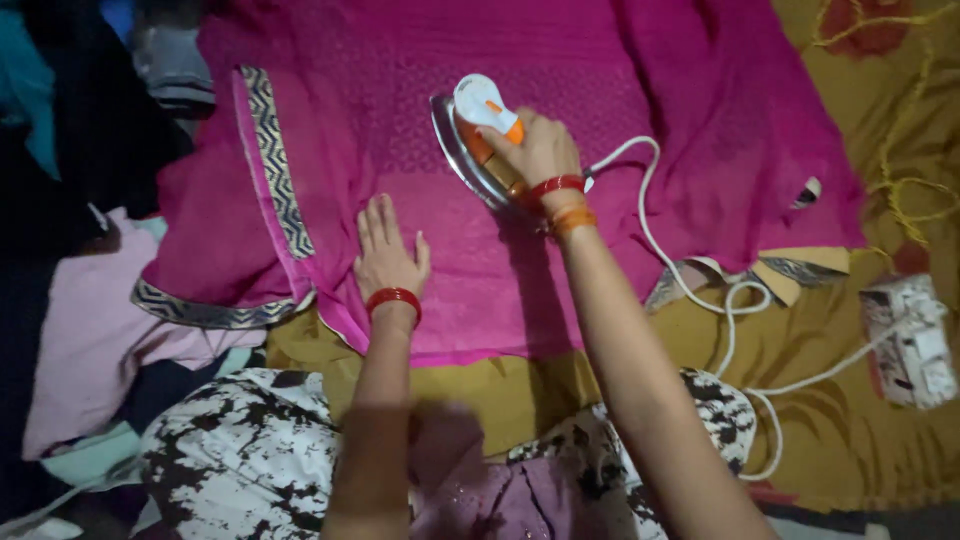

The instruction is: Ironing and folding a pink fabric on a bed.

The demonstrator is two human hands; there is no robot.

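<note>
Right hand (535,150) wrapped around the orange handle of an electric iron (478,135), fingers curled tight over the grip; iron white and orange on top, shiny metal soleplate tilted up on its left edge, resting on the far middle of the pink garment (520,270). Two bangles, red and orange, on the right wrist just near of the iron.

Left hand (388,258) lies flat, palm down, on the same pink cloth, near and left of the iron, fingers straight and close together pointing far, thumb out to the right; not touching the iron. Red bangle on that wrist.

Pink garment spread over a mustard-yellow patterned cover (850,430); black-and-gold zigzag border trim (275,160) runs along the garment's left fold and turns along the near left edge. Another bit of the same trim shows at the right near corner.

White cord (690,290) leaves the back of the iron, loops right and near across the pink cloth and the yellow cover, heads to a white power strip (912,340) at the right edge.

Pale pink cloth (90,340) heaped at the left, dark clothes far left. Black-and-white printed fabric (240,450) nearest the viewer, over the person's lap
</note>
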